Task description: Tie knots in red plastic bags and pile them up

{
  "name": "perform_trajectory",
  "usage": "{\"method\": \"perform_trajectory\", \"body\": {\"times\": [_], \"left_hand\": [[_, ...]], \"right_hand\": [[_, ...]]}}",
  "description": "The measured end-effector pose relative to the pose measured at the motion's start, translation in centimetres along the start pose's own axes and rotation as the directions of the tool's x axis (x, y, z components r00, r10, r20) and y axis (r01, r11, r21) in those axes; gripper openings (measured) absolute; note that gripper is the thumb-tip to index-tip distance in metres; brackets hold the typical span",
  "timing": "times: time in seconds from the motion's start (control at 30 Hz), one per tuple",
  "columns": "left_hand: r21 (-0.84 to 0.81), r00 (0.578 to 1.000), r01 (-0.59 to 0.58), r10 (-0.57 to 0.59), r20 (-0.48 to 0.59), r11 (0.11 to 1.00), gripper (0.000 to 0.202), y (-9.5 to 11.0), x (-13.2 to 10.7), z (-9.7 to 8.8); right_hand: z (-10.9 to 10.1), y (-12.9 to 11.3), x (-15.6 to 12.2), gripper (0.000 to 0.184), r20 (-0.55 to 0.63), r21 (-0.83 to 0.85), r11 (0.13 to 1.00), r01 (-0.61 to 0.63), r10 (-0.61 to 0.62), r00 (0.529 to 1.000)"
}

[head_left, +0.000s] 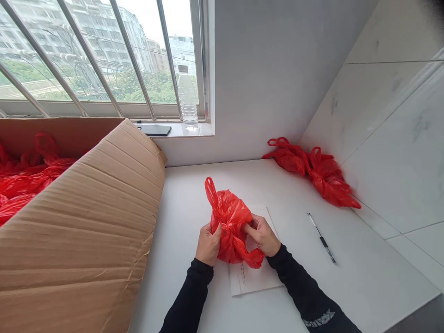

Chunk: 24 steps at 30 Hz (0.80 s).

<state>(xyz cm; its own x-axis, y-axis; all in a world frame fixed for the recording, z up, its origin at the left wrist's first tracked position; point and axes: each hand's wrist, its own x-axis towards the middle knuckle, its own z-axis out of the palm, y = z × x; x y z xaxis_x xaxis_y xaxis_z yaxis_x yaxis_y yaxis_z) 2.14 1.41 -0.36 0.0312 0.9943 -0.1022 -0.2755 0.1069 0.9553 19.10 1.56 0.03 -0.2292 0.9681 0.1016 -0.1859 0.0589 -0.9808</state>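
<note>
The box [104, 222] fills the left side, and the bench [180, 199] spreads out beside it, so the work is best done out over the bench, with the elbows free of the cardboard. The red bag [231, 240] is held between the two hands, over the paper [255, 282]; whether it touches the paper I cannot tell. Its film looks thin and likely to tear, so a steady, even hold should serve better than a hard pull. Creases run in to a gathered spot that looks like a knot; working close to that spot, with small thumb movements, would give the most control. The loop [209, 187] stands free at the far left of the bag and is best left unpinched.

As for position, the bag lies mostly between the hands and a little beyond them. The right hand [264, 236] grips its right side, thumb and fingers closed narrowly on the film. The left hand [208, 245] holds its near left edge, thumb on top, fingers mostly hidden. The pen [322, 238] lies well to the right, out of the way.
</note>
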Motion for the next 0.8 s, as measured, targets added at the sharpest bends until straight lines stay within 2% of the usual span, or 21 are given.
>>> {"method": "perform_trajectory", "body": {"times": [0.23, 0.53, 0.8], "left_hand": [[0.012, 0.995, 0.024, -0.025, 0.098, 1.000, 0.040, 0.45, -0.12, -0.21], [-0.006, 0.998, -0.038, 0.039, 0.056, 0.999, 0.033, 0.06, -0.08, -0.30], [-0.032, 0.999, -0.028, 0.029, 0.015, 0.999, 0.030, 0.08, -0.04, -0.06]], "right_hand": [[-0.07, 0.07, 0.29, 0.025, -0.065, 0.056, 0.998, 0.025, -0.021, 0.998], [0.39, -0.30, 0.15, 0.025, 0.039, 0.101, 0.993, 0.059, -0.063, 0.997], [0.56, 0.00, 0.09, 0.037, 0.048, 0.100, 0.995, 0.027, -0.031, 0.998]]}}
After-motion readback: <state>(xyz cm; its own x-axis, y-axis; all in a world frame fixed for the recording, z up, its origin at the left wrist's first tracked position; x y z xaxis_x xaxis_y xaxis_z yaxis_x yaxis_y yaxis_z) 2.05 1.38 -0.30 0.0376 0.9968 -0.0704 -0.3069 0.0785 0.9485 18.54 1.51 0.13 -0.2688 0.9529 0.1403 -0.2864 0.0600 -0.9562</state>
